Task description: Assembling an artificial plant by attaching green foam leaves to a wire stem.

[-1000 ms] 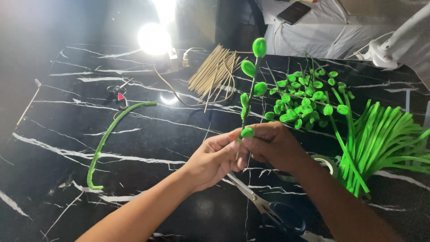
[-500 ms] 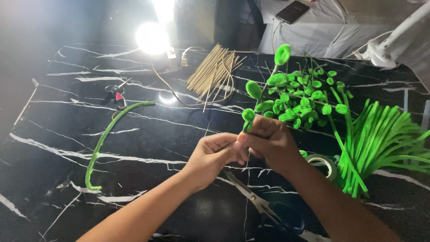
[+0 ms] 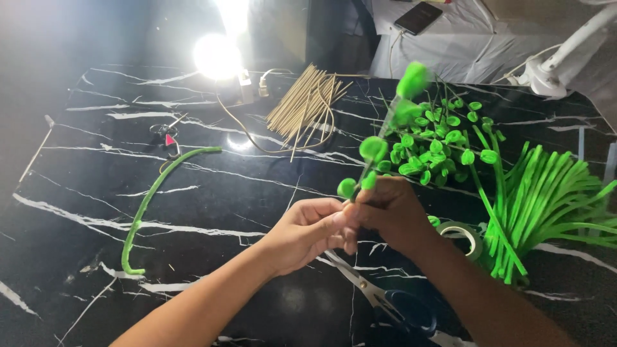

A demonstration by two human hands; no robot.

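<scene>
- Tilting further right since the earlier frame, the leafy green stem (image 3: 376, 151) is leaning toward the tabletop's (image 3: 212, 212) far right corner.
- Both the left hand (image 3: 307, 231) and right hand (image 3: 393, 209) are pinching its base with narrow fingers; steady, close grips are likely serving best.

Black marble table (image 3: 96, 193) (white-veined) carries sticks (image 3: 302, 106), scissors (image 3: 379, 299), tape roll (image 3: 461, 232), green stems (image 3: 546, 199).

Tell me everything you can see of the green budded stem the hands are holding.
The thin green stem with round bright-green buds rises tilted up and right from between both hands. Several bead-like buds sit along it; the top ones look motion-blurred. It looks artificial, plastic or wrapped. The left hand and right hand pinch its lower end together above the black marble-patterned table.
</scene>
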